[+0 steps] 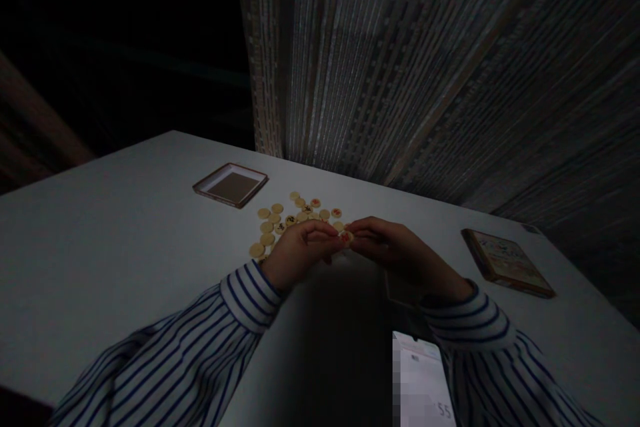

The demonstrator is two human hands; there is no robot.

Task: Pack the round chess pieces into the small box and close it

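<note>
A round xiangqi piece [346, 237] with a red character is pinched between the fingertips of both hands. My left hand [305, 243] reaches in from the left, its fingers closed on the piece's left edge. From the other side, my right hand [393, 247] grips its right edge with thumb and fingers. Just beyond and left of the hands lie several loose xiangqi pieces [267, 227], some with red or black characters and others blank side up. My left hand hides part of this group.
An open shallow box part [231, 185] with a brown rim lies at the far left of the white table [125, 247]. A printed box [507, 261] lies at the right. A lit phone [425, 380] is near me, and a string curtain [350, 67] hangs behind.
</note>
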